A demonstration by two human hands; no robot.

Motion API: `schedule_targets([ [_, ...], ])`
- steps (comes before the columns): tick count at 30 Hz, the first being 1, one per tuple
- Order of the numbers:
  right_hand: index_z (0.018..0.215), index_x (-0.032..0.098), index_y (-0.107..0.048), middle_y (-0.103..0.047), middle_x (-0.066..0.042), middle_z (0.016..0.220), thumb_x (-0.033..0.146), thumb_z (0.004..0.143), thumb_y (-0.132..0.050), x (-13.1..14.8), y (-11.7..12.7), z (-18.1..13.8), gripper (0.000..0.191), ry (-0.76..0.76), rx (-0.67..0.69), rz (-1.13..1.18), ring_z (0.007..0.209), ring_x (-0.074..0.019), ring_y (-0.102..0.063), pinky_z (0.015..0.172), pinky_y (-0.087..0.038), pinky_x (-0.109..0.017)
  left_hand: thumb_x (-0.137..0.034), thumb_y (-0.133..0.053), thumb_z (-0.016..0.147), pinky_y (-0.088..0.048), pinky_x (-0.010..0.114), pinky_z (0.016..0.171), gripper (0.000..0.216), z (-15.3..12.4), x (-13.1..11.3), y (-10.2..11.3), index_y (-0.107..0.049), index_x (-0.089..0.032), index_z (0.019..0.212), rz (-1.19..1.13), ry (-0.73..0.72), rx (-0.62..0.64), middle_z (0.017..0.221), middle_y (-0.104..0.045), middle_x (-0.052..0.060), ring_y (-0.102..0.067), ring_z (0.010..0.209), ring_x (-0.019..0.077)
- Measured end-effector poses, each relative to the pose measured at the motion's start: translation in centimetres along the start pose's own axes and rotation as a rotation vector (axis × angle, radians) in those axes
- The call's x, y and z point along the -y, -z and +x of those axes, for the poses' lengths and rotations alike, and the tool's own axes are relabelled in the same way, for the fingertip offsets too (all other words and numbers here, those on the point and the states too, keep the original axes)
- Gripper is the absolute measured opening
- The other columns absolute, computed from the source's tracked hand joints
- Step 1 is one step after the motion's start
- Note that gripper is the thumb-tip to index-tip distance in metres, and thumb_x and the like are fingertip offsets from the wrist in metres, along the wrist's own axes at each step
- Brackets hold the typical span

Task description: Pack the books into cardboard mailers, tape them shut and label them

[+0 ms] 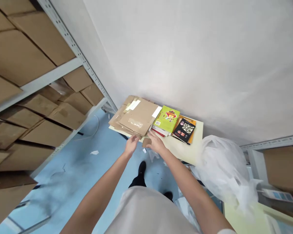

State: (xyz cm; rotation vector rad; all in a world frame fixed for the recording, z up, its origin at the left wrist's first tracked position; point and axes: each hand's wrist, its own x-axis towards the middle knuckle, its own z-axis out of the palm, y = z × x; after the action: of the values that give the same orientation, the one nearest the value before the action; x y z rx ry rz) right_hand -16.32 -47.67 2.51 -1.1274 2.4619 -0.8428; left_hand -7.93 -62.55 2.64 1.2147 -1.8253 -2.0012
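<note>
Room: storeroom, blue floor, white wall, carton shelving [51, 75] at left.
Left hand [131, 145]: curled at the table's [185, 151] near edge, fingertips on flattened cardboard stack [136, 117]; grip unclear.
Right hand [156, 143]: pinching small cardboard scrap [146, 142] beside it, probably to steady it.
Far edge: green book [167, 118] and black book [184, 130] overlap, saving room.

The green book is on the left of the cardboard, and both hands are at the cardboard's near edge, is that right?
No. The head view shows the green book on the right of the cardboard, not the left. Both the left hand and the right hand are at the cardboard's near edge.
</note>
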Motion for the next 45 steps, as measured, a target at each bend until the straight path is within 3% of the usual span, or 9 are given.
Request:
schedule_targets([
  [6,0.136,0.007,-0.042,-0.041,-0.019,0.143,0.010,0.079,-0.060,1.3,-4.3,7.9,0.060,-0.029,0.090,-0.441,0.134,-0.0296,-0.035,0.109,-0.029,-0.047,-0.027,-0.057,0.067,-0.046,0.030,0.075,0.022,7.2,-0.4,1.9,-0.058,-0.020,0.088,-0.175,0.215,-0.057,0.091,-0.067,0.005,-0.063,0.093,0.0190],
  [15,0.123,0.005,-0.056,-0.058,-0.023,0.123,0.003,0.085,-0.039,1.6,-4.7,9.0,0.042,0.040,0.212,-0.647,0.114,-0.0275,-0.055,0.084,-0.052,-0.037,-0.025,-0.064,0.065,-0.045,0.027,0.071,0.016,9.5,-0.4,3.5,-0.057,-0.019,0.078,-0.238,0.275,-0.041,0.081,-0.063,0.002,-0.061,0.084,0.0163],
  [20,0.128,0.006,-0.053,-0.054,-0.022,0.130,0.006,0.088,-0.037,3.3,-3.8,6.6,0.043,0.138,0.047,-0.623,0.125,-0.0265,-0.049,0.091,-0.051,-0.038,-0.037,-0.067,0.068,-0.049,0.031,0.074,0.025,11.1,-2.1,4.8,-0.056,-0.019,0.083,-0.353,0.237,-0.038,0.080,-0.063,0.003,-0.063,0.079,0.0158],
  [24,0.125,0.012,-0.057,-0.059,-0.015,0.127,0.009,0.090,-0.038,4.7,-4.7,4.3,0.040,0.187,0.004,-0.523,0.123,-0.0217,-0.052,0.092,-0.051,-0.033,-0.029,-0.070,0.064,-0.052,0.035,0.076,0.023,13.1,-3.2,5.9,-0.057,-0.018,0.079,-0.453,0.157,-0.162,0.080,-0.065,0.004,-0.063,0.076,0.0167],
  [28,0.125,0.013,-0.057,-0.061,-0.013,0.126,0.024,0.091,-0.046,5.6,-4.5,3.4,0.037,0.111,-0.023,-0.329,0.120,-0.0215,-0.055,0.097,-0.049,-0.034,-0.029,-0.070,0.061,-0.052,0.034,0.078,0.024,14.0,-3.4,6.9,-0.060,-0.017,0.078,-0.384,0.055,-0.135,0.084,-0.068,0.005,-0.064,0.081,0.0177],
  [34,0.137,0.017,-0.045,-0.047,-0.013,0.139,0.035,0.086,-0.053,3.4,2.6,-1.0,0.054,-0.290,-0.563,-0.048,0.132,-0.0262,-0.039,0.112,-0.031,-0.047,-0.037,-0.075,0.057,-0.050,0.022,0.061,0.038,14.0,-7.1,8.4,-0.064,-0.015,0.086,-0.201,-0.250,0.122,0.078,-0.069,0.003,-0.061,0.065,0.0123],
  [38,0.141,0.020,-0.035,-0.038,-0.014,0.145,0.045,0.078,-0.063,0.5,7.6,-8.0,0.073,-0.521,-0.882,0.199,0.134,-0.0292,-0.036,0.108,-0.033,-0.052,-0.040,-0.076,0.056,-0.044,0.019,0.048,0.037,11.9,-10.8,4.7,-0.065,-0.015,0.082,-0.048,-0.307,0.442,0.066,-0.066,0.001,-0.055,0.054,0.0112],
  [41,0.138,0.021,-0.037,-0.047,-0.015,0.139,0.051,0.078,-0.061,-0.6,9.5,-14.5,0.071,-0.593,-1.042,0.508,0.126,-0.0285,-0.047,0.099,-0.042,-0.048,-0.040,-0.078,0.054,-0.046,0.021,0.050,0.034,7.8,-12.0,-1.1,-0.065,-0.016,0.074,0.064,-0.333,0.691,0.060,-0.062,0.001,-0.055,0.055,0.0129],
  [45,0.114,0.020,-0.053,-0.067,-0.009,0.110,0.052,0.081,-0.056,-0.1,10.0,-25.4,0.046,-0.589,-1.279,0.710,0.100,-0.0228,-0.063,0.087,-0.051,-0.040,-0.039,-0.079,0.054,-0.044,0.022,0.049,0.029,-0.3,-10.6,-9.8,-0.064,-0.018,0.067,0.209,-0.374,0.971,0.053,-0.055,-0.001,-0.052,0.053,0.0132],
])
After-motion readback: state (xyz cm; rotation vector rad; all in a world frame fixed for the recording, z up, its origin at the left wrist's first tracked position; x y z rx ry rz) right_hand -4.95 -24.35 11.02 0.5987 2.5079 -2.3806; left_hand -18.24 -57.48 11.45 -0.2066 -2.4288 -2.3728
